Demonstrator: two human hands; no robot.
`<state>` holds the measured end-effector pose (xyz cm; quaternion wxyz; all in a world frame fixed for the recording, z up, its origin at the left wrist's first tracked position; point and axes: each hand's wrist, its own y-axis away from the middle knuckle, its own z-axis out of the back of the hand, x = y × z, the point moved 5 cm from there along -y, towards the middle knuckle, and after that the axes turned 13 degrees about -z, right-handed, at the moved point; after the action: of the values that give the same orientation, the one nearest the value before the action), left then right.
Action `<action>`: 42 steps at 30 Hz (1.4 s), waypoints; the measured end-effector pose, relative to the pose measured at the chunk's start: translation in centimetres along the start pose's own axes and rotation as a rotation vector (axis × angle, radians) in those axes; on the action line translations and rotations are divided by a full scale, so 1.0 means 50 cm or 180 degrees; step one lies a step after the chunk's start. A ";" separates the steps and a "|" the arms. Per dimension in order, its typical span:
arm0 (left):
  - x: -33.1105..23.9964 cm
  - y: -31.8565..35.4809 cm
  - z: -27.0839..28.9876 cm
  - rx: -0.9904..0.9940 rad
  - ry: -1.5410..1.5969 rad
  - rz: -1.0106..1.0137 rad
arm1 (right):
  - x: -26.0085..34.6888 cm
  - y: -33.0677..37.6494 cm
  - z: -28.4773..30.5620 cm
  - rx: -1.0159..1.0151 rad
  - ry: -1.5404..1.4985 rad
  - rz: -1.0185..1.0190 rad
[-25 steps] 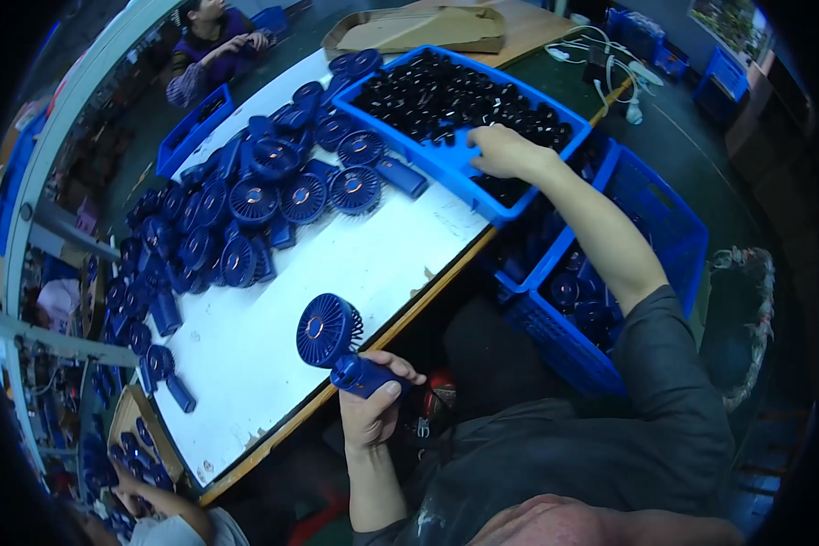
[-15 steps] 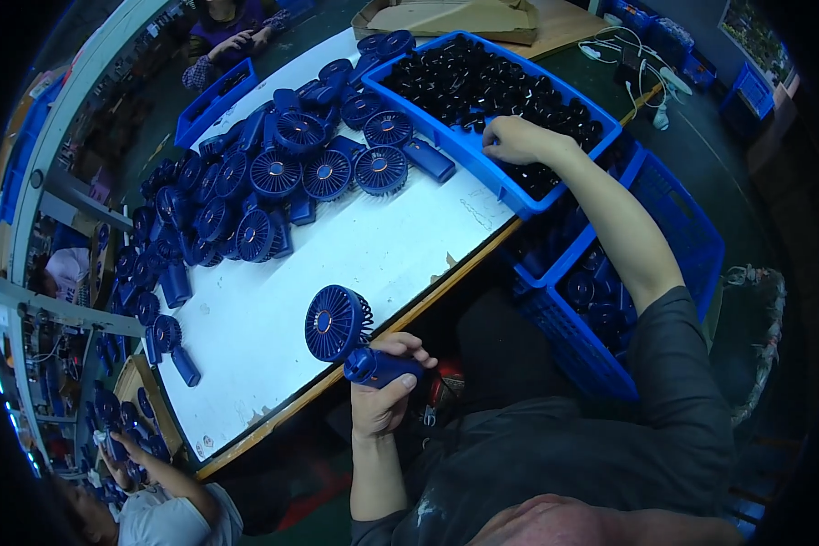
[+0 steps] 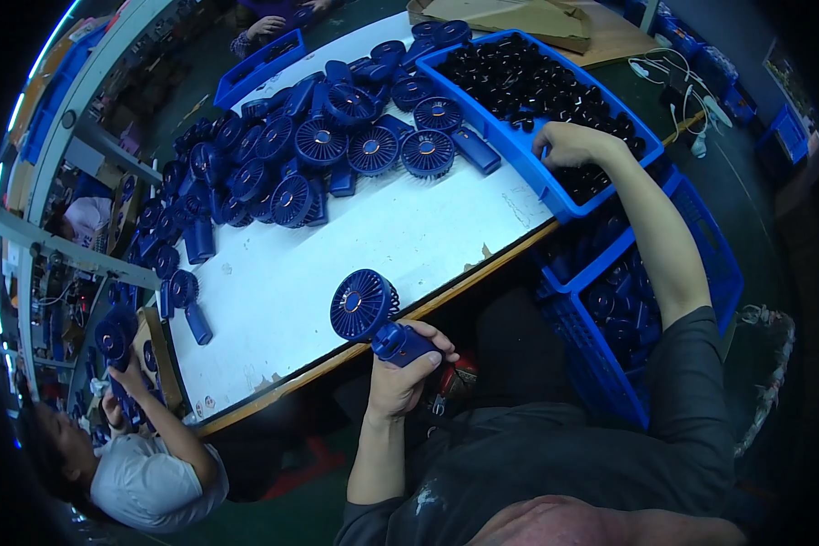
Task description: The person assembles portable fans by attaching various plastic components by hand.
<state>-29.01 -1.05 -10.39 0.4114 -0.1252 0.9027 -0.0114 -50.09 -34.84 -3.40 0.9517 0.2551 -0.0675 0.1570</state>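
Note:
A dark blue handheld fan [image 3: 361, 306] is in my left hand [image 3: 399, 382], which grips its handle near the table's front edge. The round grille tilts up and to the left. My right hand [image 3: 573, 146] reaches into a blue plastic tray [image 3: 555, 202] of small shiny black parts [image 3: 517, 77]. Its fingers are curled down close to the tray's bare bottom; what they hold, if anything, is hidden. Many more blue fans [image 3: 321, 142] lie heaped on the white tabletop [image 3: 337, 264], left of the tray.
Below the table's right end stands a blue crate [image 3: 601, 364] with more fans in it. A cardboard tray [image 3: 510, 20] lies behind the blue tray. At lower left, a co-worker [image 3: 159, 478] holds a fan. Another person's hands [image 3: 268, 27] are beyond the table, near a smaller blue bin [image 3: 259, 68].
My view has shifted, so the table and tray appear farther right. My left hand keeps its hold on the fan; my right stays in the tray. The co-worker at lower left has lifted a fan.

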 end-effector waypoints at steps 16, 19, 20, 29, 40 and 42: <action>0.003 0.004 0.016 -0.0424 -0.0321 0.0299 | -0.010 -0.022 -0.006 0.0169 0.0104 -0.0101; 0.008 0.003 0.019 -0.0474 -0.0323 0.0320 | 0.000 -0.023 -0.006 0.0156 0.0170 -0.0085; 0.008 0.003 0.021 -0.0488 -0.0330 0.0308 | 0.006 -0.020 -0.004 0.0138 0.0151 -0.0112; 0.008 0.004 0.027 -0.0519 -0.0399 0.0321 | 0.002 -0.012 -0.002 0.0275 0.0121 -0.0074; 0.007 0.003 0.033 -0.0527 -0.0495 0.0361 | 0.025 -0.006 0.001 0.0138 0.0196 -0.0332; 0.008 0.005 0.038 -0.0567 -0.0490 0.0359 | 0.023 -0.002 0.002 0.0162 0.0258 -0.0213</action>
<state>-27.89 -0.72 -11.99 0.4667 -0.1108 0.8716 0.1017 -48.97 -34.68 -3.10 0.9516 0.2747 -0.0162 0.1369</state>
